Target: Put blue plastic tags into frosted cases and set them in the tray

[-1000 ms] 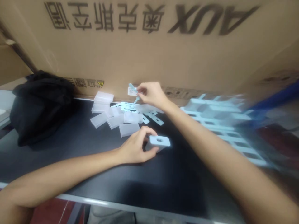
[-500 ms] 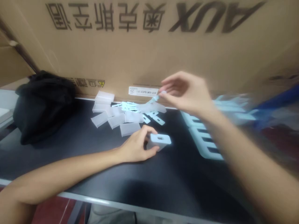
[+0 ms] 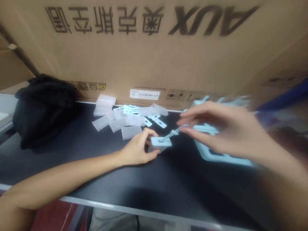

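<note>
Right hand (image 3: 226, 131) dropped to centre frame, grip pinching strip (image 3: 172, 134) | left hand (image 3: 137, 149) clamps slotted block (image 3: 160, 143) | we judge insertion; next needs aligned push.

Soft, even indoor light, somewhat dim. The right hand (image 3: 223, 131) smears with motion blur, as does the right edge. The dark bench (image 3: 168, 183) shows faint sheen; the whole view is soft.

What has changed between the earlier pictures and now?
The right hand carried a thin blue piece from the pile at the back to the slot of the small block. The left hand still grips the small block; clear caps and black bag lie unmoved.
</note>
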{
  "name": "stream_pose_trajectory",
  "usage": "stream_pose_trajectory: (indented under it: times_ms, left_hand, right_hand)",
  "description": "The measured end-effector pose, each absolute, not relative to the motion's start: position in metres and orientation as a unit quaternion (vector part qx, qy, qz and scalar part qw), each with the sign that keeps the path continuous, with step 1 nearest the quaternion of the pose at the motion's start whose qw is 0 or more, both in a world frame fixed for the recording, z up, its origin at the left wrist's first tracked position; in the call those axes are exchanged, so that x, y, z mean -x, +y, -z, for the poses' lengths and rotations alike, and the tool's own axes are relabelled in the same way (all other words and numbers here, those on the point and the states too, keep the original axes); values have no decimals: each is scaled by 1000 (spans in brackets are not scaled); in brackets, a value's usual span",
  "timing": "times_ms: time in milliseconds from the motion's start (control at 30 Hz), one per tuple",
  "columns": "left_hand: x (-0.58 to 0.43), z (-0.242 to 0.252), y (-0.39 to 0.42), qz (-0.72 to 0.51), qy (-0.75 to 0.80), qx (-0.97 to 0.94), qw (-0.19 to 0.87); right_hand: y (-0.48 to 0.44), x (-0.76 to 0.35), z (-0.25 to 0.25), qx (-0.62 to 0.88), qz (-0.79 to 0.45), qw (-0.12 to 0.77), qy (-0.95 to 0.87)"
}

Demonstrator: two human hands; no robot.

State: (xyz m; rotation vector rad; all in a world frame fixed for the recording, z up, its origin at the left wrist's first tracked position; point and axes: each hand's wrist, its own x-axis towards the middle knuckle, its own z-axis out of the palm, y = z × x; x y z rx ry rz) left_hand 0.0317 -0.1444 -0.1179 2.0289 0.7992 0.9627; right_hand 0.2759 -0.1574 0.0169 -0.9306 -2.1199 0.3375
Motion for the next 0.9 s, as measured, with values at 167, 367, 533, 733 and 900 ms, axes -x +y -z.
stream_pose_trajectory:
  times_ms: [167, 367, 533, 733, 900]
  left_hand:
    - [-32, 118, -143, -361, 316, -807, 345]
    - [-32, 118, -144, -383, 322, -804, 322]
    - [-31, 118, -145, -423, 295, -810, 280]
    - [-30, 115, -147, -389, 318, -801, 327]
    - [-30, 106, -148, -301, 341, -828, 327]
  right_hand:
    - [-160, -268, 4, 381, -168, 381, -826]
    - [-179, -240, 46, 447, -76, 349, -820]
    - [-188, -218, 74, 499, -48, 296, -813]
    - [-173, -248, 62, 522, -22, 343, -780]
    - [-136, -333, 42, 701, 86, 345, -618]
